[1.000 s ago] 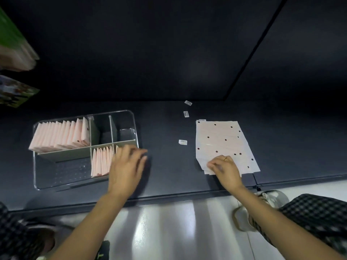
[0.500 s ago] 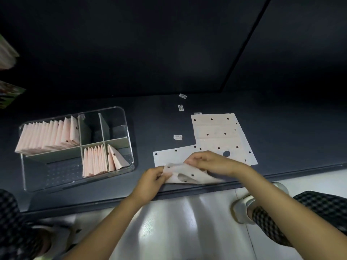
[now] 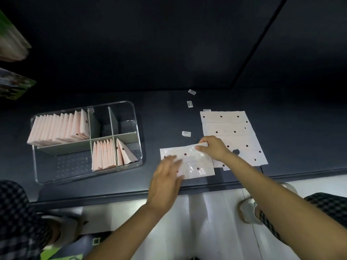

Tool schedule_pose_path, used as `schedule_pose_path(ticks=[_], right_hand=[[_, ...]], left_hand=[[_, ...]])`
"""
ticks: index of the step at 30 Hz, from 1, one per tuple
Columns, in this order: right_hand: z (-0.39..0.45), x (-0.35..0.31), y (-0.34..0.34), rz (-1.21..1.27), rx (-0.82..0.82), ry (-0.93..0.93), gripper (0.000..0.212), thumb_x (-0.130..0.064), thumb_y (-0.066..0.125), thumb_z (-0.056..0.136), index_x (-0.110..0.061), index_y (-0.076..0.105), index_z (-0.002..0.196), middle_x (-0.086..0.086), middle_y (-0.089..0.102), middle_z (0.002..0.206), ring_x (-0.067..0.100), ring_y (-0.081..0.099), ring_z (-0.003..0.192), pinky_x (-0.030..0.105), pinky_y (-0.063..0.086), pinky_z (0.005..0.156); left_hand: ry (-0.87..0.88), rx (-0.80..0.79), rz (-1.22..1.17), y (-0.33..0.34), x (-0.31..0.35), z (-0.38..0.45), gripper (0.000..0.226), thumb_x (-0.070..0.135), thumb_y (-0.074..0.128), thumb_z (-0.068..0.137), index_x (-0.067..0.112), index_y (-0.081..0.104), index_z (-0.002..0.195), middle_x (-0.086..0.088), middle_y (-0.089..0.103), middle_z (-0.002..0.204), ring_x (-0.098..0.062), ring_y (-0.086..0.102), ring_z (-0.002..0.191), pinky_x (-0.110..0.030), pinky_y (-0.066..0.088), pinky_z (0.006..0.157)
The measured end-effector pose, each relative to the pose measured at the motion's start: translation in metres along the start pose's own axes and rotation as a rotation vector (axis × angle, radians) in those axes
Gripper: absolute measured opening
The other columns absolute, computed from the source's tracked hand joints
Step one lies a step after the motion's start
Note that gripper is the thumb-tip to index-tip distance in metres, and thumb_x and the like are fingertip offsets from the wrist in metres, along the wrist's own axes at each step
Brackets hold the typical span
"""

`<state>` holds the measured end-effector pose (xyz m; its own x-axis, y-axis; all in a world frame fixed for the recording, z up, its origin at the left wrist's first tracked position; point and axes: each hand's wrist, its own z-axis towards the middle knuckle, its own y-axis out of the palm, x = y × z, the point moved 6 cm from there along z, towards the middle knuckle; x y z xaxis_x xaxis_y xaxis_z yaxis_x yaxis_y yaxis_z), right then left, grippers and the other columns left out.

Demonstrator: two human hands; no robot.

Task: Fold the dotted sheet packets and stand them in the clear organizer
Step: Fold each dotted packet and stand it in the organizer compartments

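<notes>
dark matte tabletop (image 3: 169,113) carries one pale dotted plastic sheet packet (image 3: 195,162) at lower centre, long axis left-right, left hand (image 3: 167,175) flat on its left end, right hand (image 3: 214,147) pinching its upper-right corner, clear divided organizer (image 3: 137,128) further left.

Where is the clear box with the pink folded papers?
In the head view, the clear organizer sits on the left part of the dark table, left of the left hand, which presses on a dotted sheet packet.
</notes>
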<state>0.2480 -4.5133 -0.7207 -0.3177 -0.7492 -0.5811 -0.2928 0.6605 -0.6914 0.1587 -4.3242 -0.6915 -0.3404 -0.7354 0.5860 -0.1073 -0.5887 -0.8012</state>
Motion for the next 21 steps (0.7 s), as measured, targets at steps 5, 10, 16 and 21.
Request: schedule_pose_path(ticks=[5,10,16,21], right_hand=[[0.003,0.002,0.002,-0.047,0.043,0.015,0.019,-0.025,0.063,0.088,-0.009,0.065,0.098,0.007,0.064,0.111,0.024,0.057,0.103,0.025,0.039,0.08],[-0.024,-0.014,-0.008,-0.356,0.37,-0.148,0.028,-0.027,0.064,0.086,-0.015,0.06,0.112,0.007,0.057,0.113,0.028,0.046,0.109,0.036,0.038,0.09],[-0.084,-0.005,0.024,-0.396,0.15,-0.586,0.022,-0.026,0.077,0.076,-0.011,0.07,0.09,0.003,0.064,0.097,0.024,0.059,0.09,0.032,0.045,0.082],[-0.095,0.004,0.019,-0.489,0.198,-0.71,0.016,-0.013,0.08,0.073,-0.008,0.07,0.084,0.003,0.067,0.093,0.022,0.065,0.085,0.029,0.056,0.072]], left_hand=[[0.204,-0.298,0.344,0.031,0.003,-0.025,0.071,0.047,0.066,0.082,0.008,0.047,0.138,-0.009,0.042,0.145,-0.023,0.04,0.134,-0.042,0.035,0.108],[0.232,-0.453,0.501,0.047,-0.017,-0.037,0.078,0.059,0.016,0.096,0.01,-0.015,0.147,-0.005,-0.023,0.153,-0.022,-0.021,0.141,-0.039,-0.017,0.113],[0.227,-0.491,0.495,0.049,-0.019,-0.034,0.076,0.059,0.015,0.096,0.013,-0.021,0.146,-0.003,-0.028,0.152,-0.017,-0.031,0.136,-0.035,-0.024,0.109],[0.177,-0.394,0.319,0.04,-0.018,-0.02,0.065,0.052,0.032,0.097,0.017,0.018,0.15,0.003,0.007,0.159,-0.013,0.008,0.145,-0.027,0.004,0.116]])
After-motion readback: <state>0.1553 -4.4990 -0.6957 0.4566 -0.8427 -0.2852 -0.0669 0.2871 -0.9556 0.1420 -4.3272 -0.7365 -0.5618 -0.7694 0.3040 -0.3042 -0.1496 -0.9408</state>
